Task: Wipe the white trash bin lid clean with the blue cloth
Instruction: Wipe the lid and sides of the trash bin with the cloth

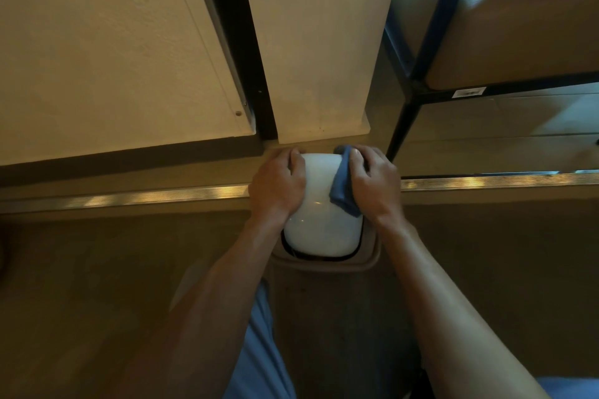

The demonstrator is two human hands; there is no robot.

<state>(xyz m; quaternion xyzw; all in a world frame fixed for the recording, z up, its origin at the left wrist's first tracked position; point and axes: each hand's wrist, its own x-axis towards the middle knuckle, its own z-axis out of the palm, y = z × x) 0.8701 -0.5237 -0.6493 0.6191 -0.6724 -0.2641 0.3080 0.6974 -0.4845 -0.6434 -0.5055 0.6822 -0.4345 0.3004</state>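
The white trash bin lid (321, 217) sits below me at the middle of the view, glossy and rounded, on a beige bin body (372, 256). My left hand (278, 185) grips the lid's far left edge, fingers curled over its rim. My right hand (372, 181) holds the blue cloth (342, 188) against the lid's right side, fingers curled around it. Part of the cloth is hidden under the palm.
A pale wall panel (321, 42) and a black door frame (240, 42) stand just beyond the bin. A black metal rack (405, 120) with shelves rises at the right. A metal floor strip (146, 196) runs across. My blue-clad legs (259, 350) are below.
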